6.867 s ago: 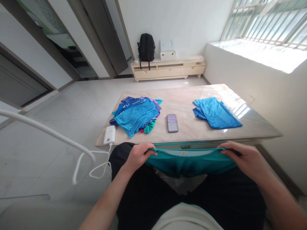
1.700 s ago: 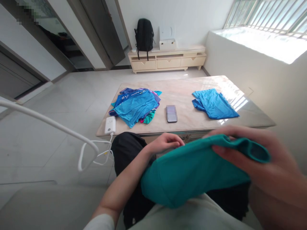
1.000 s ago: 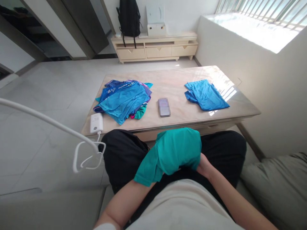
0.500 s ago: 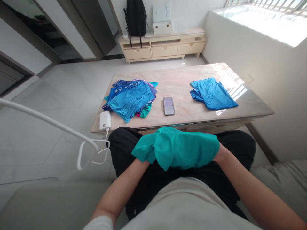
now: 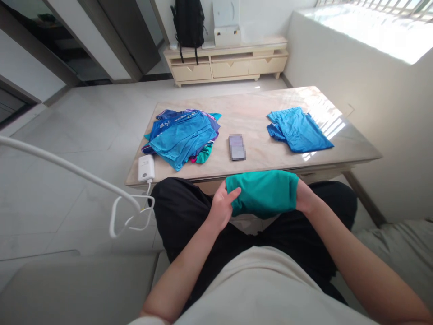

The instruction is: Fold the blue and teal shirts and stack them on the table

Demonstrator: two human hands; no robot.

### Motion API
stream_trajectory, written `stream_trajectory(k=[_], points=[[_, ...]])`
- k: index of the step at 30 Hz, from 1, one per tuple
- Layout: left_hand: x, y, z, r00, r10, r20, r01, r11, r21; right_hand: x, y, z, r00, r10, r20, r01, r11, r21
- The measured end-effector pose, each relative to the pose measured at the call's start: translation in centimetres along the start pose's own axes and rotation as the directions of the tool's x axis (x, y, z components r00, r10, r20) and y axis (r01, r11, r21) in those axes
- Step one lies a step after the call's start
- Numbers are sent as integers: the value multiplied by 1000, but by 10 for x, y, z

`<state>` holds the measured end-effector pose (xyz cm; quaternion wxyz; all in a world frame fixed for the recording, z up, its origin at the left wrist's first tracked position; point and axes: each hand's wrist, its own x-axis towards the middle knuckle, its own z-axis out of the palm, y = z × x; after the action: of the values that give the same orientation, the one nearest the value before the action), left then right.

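Observation:
A green garment (image 5: 262, 193), folded into a compact bundle, is held above my lap, just in front of the table edge. My left hand (image 5: 223, 205) grips its left end, the thumb lying over the top of the fabric. At the other end, my right hand (image 5: 304, 196) holds the garment from within its folds; the cloth hides those fingers. Beyond it on the table lie a pile of clothes (image 5: 184, 137), mostly blue with some purple and green, and a folded blue garment (image 5: 297, 130) to the right.
A phone (image 5: 237, 147) lies on the marble-topped table (image 5: 250, 108) between the clothes. A white power bank (image 5: 146, 168) with a cable sits at the left corner. A white curved tube (image 5: 71, 169) crosses the left side. Farther back, a black backpack (image 5: 189, 22) rests on a low cabinet (image 5: 230, 67).
The green garment has become a smaller, neater bundle. My left hand, covered by the cloth before, now shows with its thumb on top. The table items lie as before.

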<state>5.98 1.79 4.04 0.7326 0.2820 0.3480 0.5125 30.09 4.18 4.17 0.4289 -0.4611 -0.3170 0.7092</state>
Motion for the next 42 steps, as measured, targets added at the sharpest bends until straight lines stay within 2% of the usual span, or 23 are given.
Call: stream_trajectory(k=[2,4,6,9,12,15,18,21,22,23,25,28,33,35,39,42], points=[[10,-6,3,982,123,-146,-113,991,76,3,6,-10,995,99,-2,-99,992,79],[18,-11,3,958,191,-213,-161,975,151,3,11,-16,993,109,-49,-102,986,130],[24,-11,2,955,226,-190,-186,961,206,-1,15,-16,993,82,-89,-63,978,200],[30,-5,-2,961,266,-74,-227,913,339,-7,16,-10,993,-34,-110,59,973,224],[36,7,-7,959,282,-3,-244,834,496,-9,10,-9,977,-148,-157,164,982,96],[43,17,-11,956,292,10,-251,801,544,-2,2,-14,947,-186,-260,186,982,-25],[51,22,-13,941,336,41,-290,739,608,11,-1,-21,886,-302,-353,254,951,-176],[59,26,-14,904,423,62,-325,585,743,22,0,-21,752,-506,-422,340,847,-410],[60,27,-14,892,446,72,-328,529,782,24,0,-19,731,-550,-404,360,814,-456],[62,28,-14,881,466,85,-330,475,816,25,0,-17,731,-574,-368,384,792,-475],[62,29,-15,864,488,121,-329,368,870,24,0,-14,762,-584,-280,425,777,-464],[58,30,-17,865,467,185,-308,204,929,20,-5,-14,796,-575,-190,433,760,-485],[46,30,-25,868,420,265,-286,-12,958,11,-15,-28,880,-474,17,412,746,-524],[42,28,-26,860,430,275,-283,-46,958,7,-16,-33,894,-443,66,382,678,-628],[37,20,-23,874,359,326,-335,-41,941,3,-5,-36,890,-451,71,274,404,-873],[35,14,-14,880,304,364,-367,-50,929,1,6,-40,882,-462,91,267,332,-905]])
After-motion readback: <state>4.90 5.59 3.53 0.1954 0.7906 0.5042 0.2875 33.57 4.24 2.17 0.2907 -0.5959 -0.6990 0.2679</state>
